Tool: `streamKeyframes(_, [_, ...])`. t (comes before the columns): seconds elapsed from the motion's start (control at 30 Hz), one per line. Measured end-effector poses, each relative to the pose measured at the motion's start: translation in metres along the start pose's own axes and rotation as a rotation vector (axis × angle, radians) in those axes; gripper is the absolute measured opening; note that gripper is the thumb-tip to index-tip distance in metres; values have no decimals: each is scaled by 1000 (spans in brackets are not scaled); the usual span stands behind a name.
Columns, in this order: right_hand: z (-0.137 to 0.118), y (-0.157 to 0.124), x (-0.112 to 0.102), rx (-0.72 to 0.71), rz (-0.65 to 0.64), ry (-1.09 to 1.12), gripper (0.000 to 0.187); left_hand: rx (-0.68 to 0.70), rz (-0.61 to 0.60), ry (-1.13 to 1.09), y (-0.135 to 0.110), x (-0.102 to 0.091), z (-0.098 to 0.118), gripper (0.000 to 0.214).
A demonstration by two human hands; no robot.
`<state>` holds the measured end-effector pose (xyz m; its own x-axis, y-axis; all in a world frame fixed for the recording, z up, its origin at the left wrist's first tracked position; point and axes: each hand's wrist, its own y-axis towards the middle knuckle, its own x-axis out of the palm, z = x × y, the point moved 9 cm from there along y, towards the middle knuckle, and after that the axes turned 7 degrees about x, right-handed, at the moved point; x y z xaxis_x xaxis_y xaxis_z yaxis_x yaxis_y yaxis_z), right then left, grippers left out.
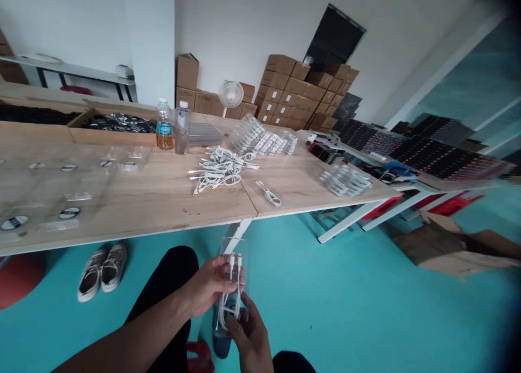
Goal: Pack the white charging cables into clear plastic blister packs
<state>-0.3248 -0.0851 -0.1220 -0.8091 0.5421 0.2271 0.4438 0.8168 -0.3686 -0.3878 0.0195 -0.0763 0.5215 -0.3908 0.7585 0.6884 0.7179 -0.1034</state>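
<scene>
Above the floor, in front of my knees, a clear plastic blister tray holds a coiled white cable, its two plugs pointing up. My left hand pinches the tray from the left side, thumb over the cable. At the lower end, my right hand grips the tray, with its thumb against the bottom of the coil. A heap of white cables lies on the wooden table, and a single bundled cable rests near the front edge.
Stacked clear trays stand behind the cable heap, with more clear trays to the right. Two bottles stand by a cardboard box of dark packets. Clear packages with oval labels lie at left. Shoes are on the floor.
</scene>
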Motion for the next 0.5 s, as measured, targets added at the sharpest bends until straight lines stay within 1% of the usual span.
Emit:
streamKeyframes(0.07, [-8,-1,0,10,-11,-2,57,9,-31,-4,0,3,-1,50])
streamKeyframes(0.13, [-12,-2,1,29,-48,-22,54,9,-47,1,0,3,-2,47])
streamKeyframes(0.23, [-13,-1,2,49,-87,-45,56,8,-72,6,1,3,-3,43])
streamKeyframes(0.33, [-13,0,2,40,-99,-27,57,1,-67,5,0,3,-4,44])
streamKeyframes(0.4, [-10,0,0,40,-81,-1,58,6,-44,9,0,2,-3,45])
streamKeyframes(0.5, [-10,1,-9,-10,8,-28,61,50,-15,6,3,3,4,42])
